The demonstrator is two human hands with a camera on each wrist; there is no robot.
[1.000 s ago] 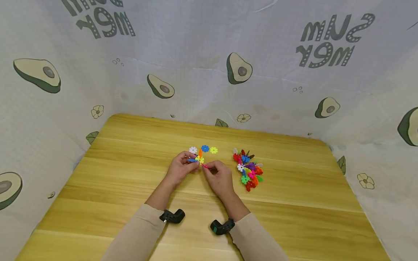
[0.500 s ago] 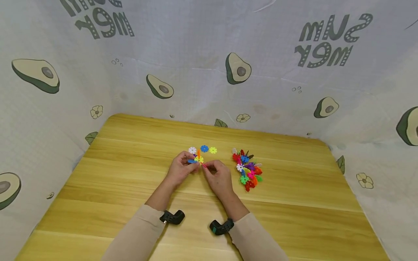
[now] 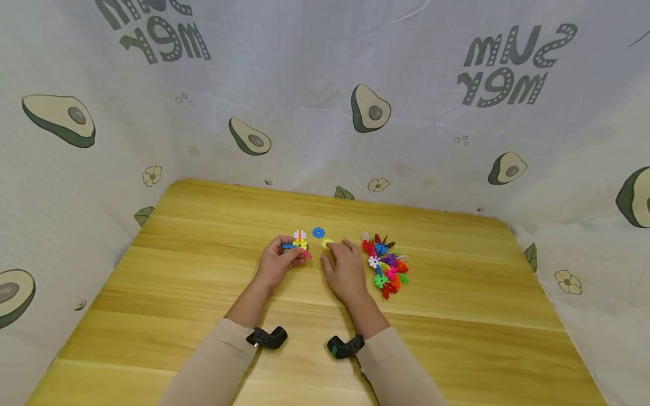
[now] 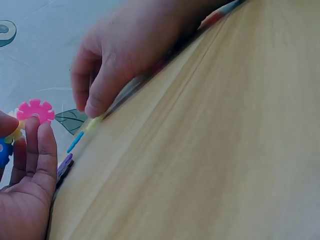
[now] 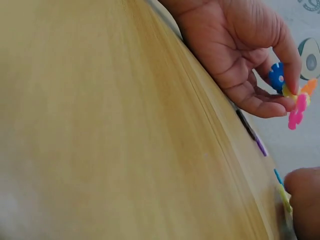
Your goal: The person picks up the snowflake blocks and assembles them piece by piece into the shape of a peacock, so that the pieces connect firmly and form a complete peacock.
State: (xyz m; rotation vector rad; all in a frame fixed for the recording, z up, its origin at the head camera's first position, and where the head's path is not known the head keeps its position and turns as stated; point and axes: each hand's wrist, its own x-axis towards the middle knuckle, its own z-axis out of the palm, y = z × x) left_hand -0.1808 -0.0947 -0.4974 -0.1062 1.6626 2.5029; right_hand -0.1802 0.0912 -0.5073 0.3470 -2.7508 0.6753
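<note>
My left hand pinches a small cluster of notched plastic snowflake discs, raised off the table. At its centre is a yellow disc, with a blue disc, an orange disc and a pink disc slotted into it. My right hand reaches down beside it, its fingertips on a loose yellow disc on the table. In the left wrist view the right thumb covers part of this disc.
A loose blue disc lies behind the hands. A white disc lies behind the cluster. In the right wrist view a purple disc lies near the left hand. A multicoloured pile of discs stands right of the right hand.
My right hand has let go of the pink disc, which stays on the cluster, and has moved to the loose yellow disc, now nearer me. My left hand has shifted slightly left with the cluster.
</note>
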